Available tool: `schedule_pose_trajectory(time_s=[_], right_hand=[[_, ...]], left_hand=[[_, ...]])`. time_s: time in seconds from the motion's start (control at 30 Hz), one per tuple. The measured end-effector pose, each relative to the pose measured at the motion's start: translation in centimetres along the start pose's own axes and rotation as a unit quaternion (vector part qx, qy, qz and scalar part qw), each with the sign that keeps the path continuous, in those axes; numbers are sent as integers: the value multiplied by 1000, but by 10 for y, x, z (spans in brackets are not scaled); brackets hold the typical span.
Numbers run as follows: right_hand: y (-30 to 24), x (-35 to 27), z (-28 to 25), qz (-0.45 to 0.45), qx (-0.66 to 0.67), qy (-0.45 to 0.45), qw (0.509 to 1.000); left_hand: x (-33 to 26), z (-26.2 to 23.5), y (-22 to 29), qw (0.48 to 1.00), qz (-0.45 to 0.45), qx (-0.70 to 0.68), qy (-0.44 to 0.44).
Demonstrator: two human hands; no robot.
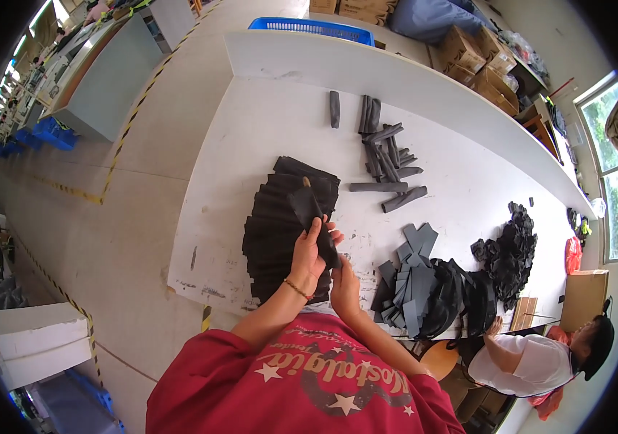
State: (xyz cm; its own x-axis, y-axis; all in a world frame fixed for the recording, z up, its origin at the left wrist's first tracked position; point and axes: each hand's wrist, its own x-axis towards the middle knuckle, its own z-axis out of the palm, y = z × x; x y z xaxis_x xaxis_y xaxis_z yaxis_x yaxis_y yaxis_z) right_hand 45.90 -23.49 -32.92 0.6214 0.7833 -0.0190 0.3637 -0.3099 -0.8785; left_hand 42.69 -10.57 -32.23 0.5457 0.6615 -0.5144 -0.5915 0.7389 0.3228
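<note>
A long black fabric piece (pixel 304 205), narrow like a sleeve or folded strip, is held slanting over the table in front of me. A small tan tip shows at its far end; what it belongs to I cannot make out. My left hand (pixel 309 254) is wrapped round the middle of the piece, thumb on top. At the near end, the fingers of my right hand (pixel 346 287) close on its edge. Under and left of my hands lies a broad stack of overlapping black fabric pieces (pixel 273 235).
Dark grey rolled tubes (pixel 394 187) lie scattered farther back on the white table (pixel 215 181). To the right are flat grey strips (pixel 415 293), black curved pieces (pixel 453 289) and a crumpled black heap (pixel 515 249). A raised board (pixel 410 76) edges the far side. A co-worker (pixel 533 358) sits at right.
</note>
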Motion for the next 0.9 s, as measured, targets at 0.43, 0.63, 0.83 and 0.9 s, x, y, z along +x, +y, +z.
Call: schedule_pose_trajectory(time_s=[0.43,0.63,0.83,0.9], right_hand=[[-8,-52,-63,67,12,-171,983],[-19,-56,-68,116,55,-143,981],[-16,-66,-61,115,2,-184,976],[-15,-86,-82,100,20,-225,969]], left_hand=[[20,-3,18,989,62,119,54],[-11,57,25,989,53,139,-15],[15,15,34,969,136,194,68],[34,7,71,956,212,174,102]])
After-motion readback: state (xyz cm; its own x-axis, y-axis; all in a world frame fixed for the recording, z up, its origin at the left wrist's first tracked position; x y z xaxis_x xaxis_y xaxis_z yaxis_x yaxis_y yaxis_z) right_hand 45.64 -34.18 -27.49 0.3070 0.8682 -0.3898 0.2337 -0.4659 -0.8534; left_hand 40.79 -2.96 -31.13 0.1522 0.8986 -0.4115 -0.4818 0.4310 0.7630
